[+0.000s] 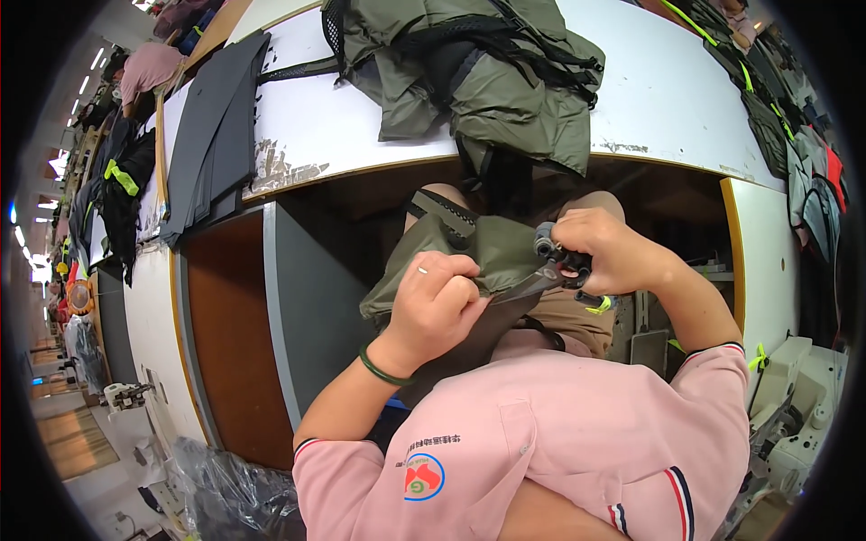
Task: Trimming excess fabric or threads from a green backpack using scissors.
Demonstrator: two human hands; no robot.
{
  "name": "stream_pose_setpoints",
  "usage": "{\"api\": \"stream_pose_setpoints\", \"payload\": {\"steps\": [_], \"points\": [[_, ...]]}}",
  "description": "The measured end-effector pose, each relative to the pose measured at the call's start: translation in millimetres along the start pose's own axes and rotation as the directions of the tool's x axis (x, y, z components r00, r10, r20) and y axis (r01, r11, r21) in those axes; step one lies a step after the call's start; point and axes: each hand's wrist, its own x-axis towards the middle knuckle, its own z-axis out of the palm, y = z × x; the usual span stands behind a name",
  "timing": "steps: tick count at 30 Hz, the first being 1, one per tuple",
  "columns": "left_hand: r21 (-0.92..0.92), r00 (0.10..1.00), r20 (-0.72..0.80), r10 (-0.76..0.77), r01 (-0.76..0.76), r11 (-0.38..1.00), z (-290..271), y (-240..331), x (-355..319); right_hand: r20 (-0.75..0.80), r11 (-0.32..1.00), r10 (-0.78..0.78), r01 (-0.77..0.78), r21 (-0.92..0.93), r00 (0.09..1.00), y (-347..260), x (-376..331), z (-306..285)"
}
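The left hand [439,302] is closed in a pinch on a fold of the olive fabric piece [469,252], which lies on the person's lap below the white worktable [667,99]. The right hand [606,252] is clamped on black-handled scissors [555,270], blades at the fabric's edge. The step appears to be trimming; the next cut likely calls for taut fabric and steady blades.

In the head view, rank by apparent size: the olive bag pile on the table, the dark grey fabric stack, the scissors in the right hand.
1. Olive bag pile, largest.
2. Dark grey fabric stack.
3. Scissors, smallest, though nearest the camera.
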Motion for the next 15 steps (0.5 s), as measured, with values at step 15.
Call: {"api": "stream_pose_setpoints", "payload": {"steps": [15], "points": [[0.277, 0.994, 0.106, -0.018, -0.012, 0.961, -51.6, -21.7, -39.8, -0.016, 0.992, 0.128, -0.128, 0.008, 0.992, 14.2, -23.6, -3.1]]}}
